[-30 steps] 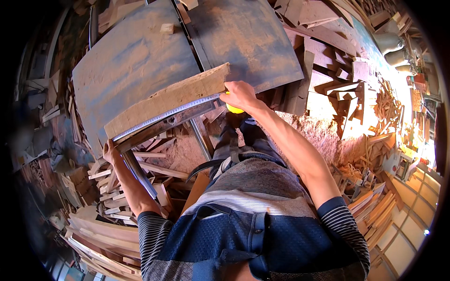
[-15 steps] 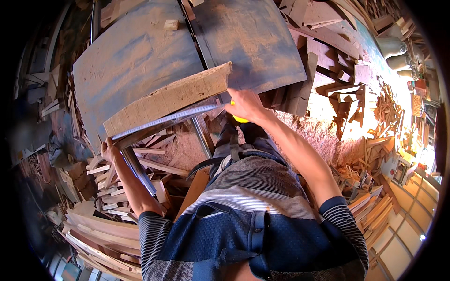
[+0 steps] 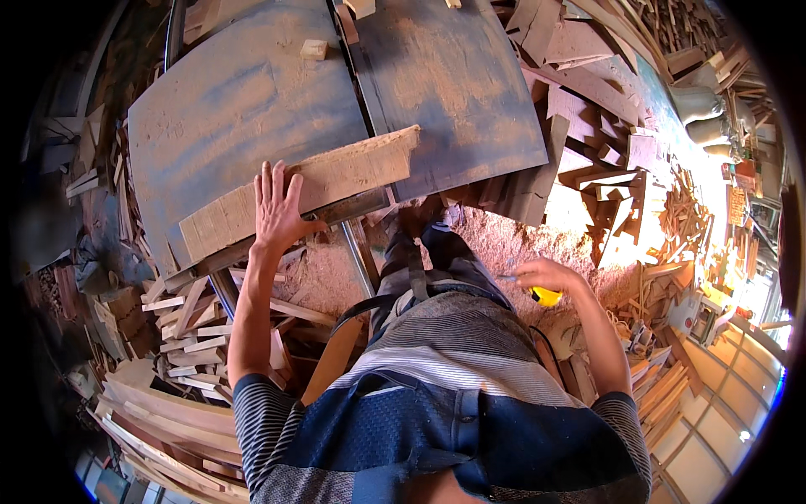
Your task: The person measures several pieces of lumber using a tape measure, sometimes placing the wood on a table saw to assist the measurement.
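A long, slightly curved block of wood (image 3: 353,172) lies along the near edge of a dusty metal machine table (image 3: 243,101). My left hand (image 3: 278,206) rests on the block with its fingers stretched out and spread. Off to the right, over the sawdust, my right hand (image 3: 550,275) is closed round a yellow tape measure (image 3: 546,296). A short end of its blade seems to stick out to the left of the hand. The palm hides most of the case.
A small wood offcut (image 3: 314,50) sits on the table near its slot. Scrap wood (image 3: 197,336) is heaped at the left, and more offcuts (image 3: 609,168) lie at the right. Reddish sawdust (image 3: 520,244) covers the floor. Long curved boards (image 3: 176,420) are stacked at the lower left.
The stretched tape blade has left the block's near edge and drawn back. My right hand moved right and nearer with the tape measure; my left went from the block's left end onto it.
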`<act>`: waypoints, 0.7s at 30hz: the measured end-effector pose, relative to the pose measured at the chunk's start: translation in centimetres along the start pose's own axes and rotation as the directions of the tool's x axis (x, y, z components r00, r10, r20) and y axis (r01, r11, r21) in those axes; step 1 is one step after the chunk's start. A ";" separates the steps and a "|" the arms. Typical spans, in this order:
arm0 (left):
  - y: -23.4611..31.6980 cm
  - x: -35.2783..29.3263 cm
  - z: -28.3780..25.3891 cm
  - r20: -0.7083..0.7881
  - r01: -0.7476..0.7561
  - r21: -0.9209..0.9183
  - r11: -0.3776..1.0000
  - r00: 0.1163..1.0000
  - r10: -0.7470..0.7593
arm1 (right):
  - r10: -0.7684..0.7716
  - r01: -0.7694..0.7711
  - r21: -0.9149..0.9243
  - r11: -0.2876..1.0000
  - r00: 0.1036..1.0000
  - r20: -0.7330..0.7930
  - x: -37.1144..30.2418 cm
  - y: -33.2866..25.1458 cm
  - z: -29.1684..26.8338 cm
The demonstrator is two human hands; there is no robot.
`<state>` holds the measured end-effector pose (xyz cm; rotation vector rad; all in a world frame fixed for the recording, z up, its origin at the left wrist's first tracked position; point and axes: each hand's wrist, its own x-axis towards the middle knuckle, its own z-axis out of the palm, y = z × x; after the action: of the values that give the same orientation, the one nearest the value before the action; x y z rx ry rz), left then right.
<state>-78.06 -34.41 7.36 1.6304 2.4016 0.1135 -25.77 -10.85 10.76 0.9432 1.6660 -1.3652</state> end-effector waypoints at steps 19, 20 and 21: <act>-0.5 0.3 1.1 -0.127 -0.038 0.095 0.995 0.991 0.050 | 0.236 -0.080 0.380 0.922 0.893 -0.384 3.5 13.4 19.7; -0.6 0.6 0.9 -0.120 -0.034 0.095 0.995 0.992 0.046 | 0.246 -0.085 0.369 0.926 0.875 -0.417 3.5 14.4 20.9; -1.0 0.6 1.1 -0.131 -0.042 0.118 0.992 0.990 0.057 | 0.259 -0.094 0.358 0.929 0.856 -0.447 3.1 15.5 22.4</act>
<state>-78.90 -34.29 6.06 1.7878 2.5099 0.0985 -10.78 -30.31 -1.40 1.7147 1.6734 -1.3688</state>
